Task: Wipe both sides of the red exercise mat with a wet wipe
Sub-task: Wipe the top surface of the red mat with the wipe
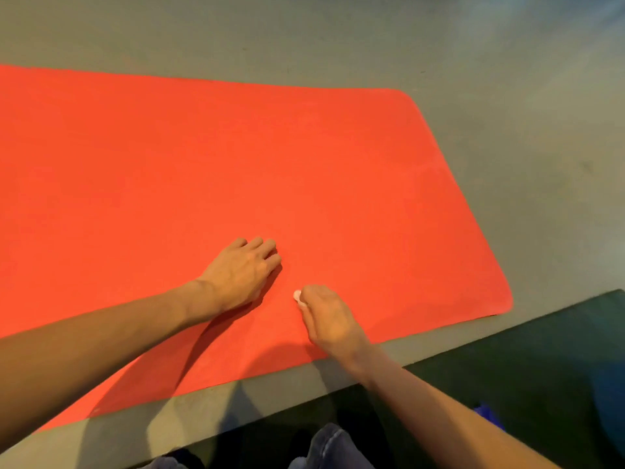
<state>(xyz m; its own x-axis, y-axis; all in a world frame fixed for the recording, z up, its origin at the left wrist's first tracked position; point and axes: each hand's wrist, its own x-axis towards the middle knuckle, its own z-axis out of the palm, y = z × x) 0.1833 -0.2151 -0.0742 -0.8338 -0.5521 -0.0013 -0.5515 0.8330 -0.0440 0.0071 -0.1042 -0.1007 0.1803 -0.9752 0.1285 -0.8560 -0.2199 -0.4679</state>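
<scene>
Dark-blue fabric trouser legs [329, 445] occupy the bottom edge of the frame, cut off below and partly lost in shadow. Above them a dark floor [507, 384] runs along the lower right. There a small bright-blue object [487, 414] shows beside the right forearm, too little of it visible to identify.

The grey-green matte tabletop [507, 130] fills the rest of the frame, its near edge crossing diagonally from lower left to centre right. Lying flat on it is the broad, round-cornered red exercise mat [236, 147], spanning the centre and cut off by the left edge of the frame. Only its upper face shows.

Two bare forearms enter from the bottom corners. The left hand [241, 272] rests palm down on the mat just below centre, its fingers foreshortened and bent at the tips. Its grip is released and holds nothing visible. The right hand [329, 319] lies just beside it, lower and to the right, not touching it, close to the mat's near edge. Its grip is closed around a small white wet wipe [297, 295] held against the mat. Only a rounded bit of the wipe shows at the hand's upper left; the remainder is hidden beneath the hand. Shadows of both arms fall across the mat's near edge and the tabletop.
</scene>
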